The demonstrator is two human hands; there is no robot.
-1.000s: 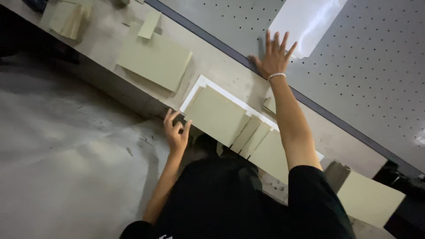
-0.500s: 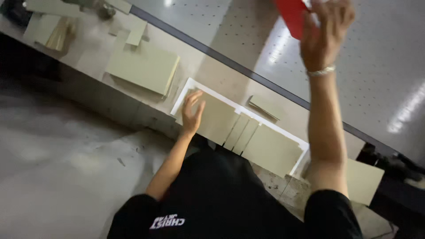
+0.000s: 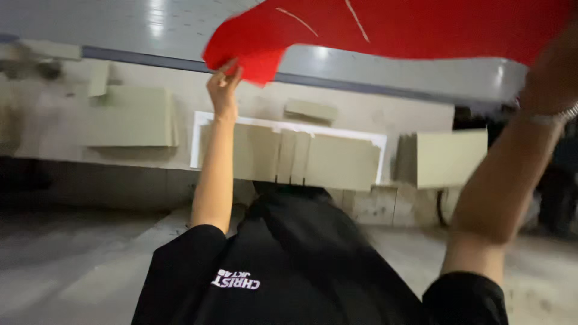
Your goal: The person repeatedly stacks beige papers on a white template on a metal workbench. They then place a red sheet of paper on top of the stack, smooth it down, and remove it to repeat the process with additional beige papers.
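A: Change noted. The left hand [image 3: 224, 90], which lay on the pale cards half a second ago, is now raised, fingers pinched on the lower corner of the red sheet [image 3: 391, 27].

B: And the right hand [image 3: 557, 72]?

A: Up at the sheet's far edge, blurred; grip cannot be told. The sheet now spans both hands above the grey perforated table [image 3: 120, 24].

B: The pale cards [image 3: 301, 157]?

A: Lying on the white tray [image 3: 198, 141], untouched. Judged: the sheet is being carried two-handed.
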